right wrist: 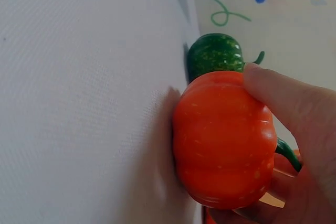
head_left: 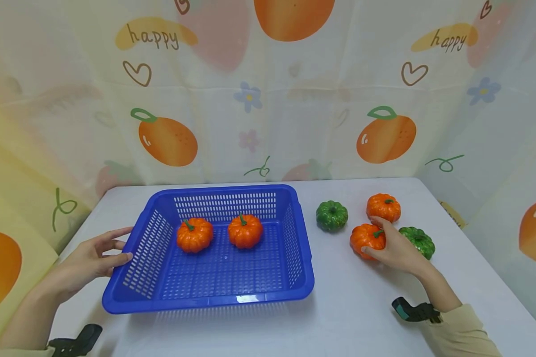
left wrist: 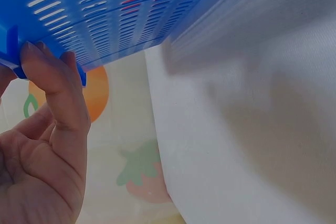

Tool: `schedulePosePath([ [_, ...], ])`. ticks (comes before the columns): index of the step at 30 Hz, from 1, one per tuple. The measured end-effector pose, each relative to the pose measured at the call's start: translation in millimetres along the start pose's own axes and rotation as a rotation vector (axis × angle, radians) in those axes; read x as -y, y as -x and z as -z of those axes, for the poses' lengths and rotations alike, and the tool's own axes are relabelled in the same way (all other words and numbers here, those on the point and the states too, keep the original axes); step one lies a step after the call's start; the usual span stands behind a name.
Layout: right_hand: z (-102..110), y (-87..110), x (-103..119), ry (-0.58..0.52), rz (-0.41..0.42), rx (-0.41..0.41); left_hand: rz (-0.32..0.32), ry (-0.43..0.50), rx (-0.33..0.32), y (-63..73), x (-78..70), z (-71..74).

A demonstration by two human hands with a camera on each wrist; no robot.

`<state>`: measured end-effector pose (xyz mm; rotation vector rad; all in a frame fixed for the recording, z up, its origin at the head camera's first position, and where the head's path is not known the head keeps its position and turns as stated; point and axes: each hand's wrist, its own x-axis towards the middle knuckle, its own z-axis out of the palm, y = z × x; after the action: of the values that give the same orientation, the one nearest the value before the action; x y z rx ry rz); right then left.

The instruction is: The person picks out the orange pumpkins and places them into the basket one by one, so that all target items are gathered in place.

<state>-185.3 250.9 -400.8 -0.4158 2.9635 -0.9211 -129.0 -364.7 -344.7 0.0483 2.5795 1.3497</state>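
Observation:
My left hand (head_left: pixel 91 259) grips the left rim of a blue plastic basket (head_left: pixel 205 301); the left wrist view shows its fingers (left wrist: pixel 58 85) bent at the rim. Inside the basket sit two small orange pumpkins, one at left (head_left: pixel 194 236) and one at right (head_left: pixel 245 231). Over on the right, my right hand (head_left: pixel 395 246) holds another orange pumpkin (head_left: pixel 365 239) between thumb and fingers, its green stem pointing toward the palm. In the right wrist view this pumpkin (right wrist: pixel 226 140) is close to the white tabletop.
A green pumpkin (head_left: pixel 332 216) stands between the basket and my right hand. Behind that hand is an orange pumpkin (head_left: pixel 383 207); a second green one (head_left: pixel 417 241) lies partly hidden beside the wrist. A fruit-patterned cloth (head_left: pixel 268 124) hangs behind the white table (head_left: pixel 348 317).

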Motion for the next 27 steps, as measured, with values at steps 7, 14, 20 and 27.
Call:
schedulePosePath([
  [7, -1.2, 0.8, -1.1, -0.029, -0.039, 0.003, -0.003, 0.006, -0.001, -0.6, 1.7, 0.1],
  [14, -0.8, 1.6, 0.6, -0.057, -0.070, 0.017, -0.008, 0.015, 0.002, -0.2, 2.8, 0.3],
  [20, -2.4, 1.3, 1.2, -0.062, -0.123, 0.037, -0.005, 0.010, -0.001, 0.2, 2.1, 0.2],
  [27, -2.6, 1.1, 1.1, -0.060, -0.131, 0.036, -0.006, 0.011, -0.003, 0.4, 0.9, -0.6],
])
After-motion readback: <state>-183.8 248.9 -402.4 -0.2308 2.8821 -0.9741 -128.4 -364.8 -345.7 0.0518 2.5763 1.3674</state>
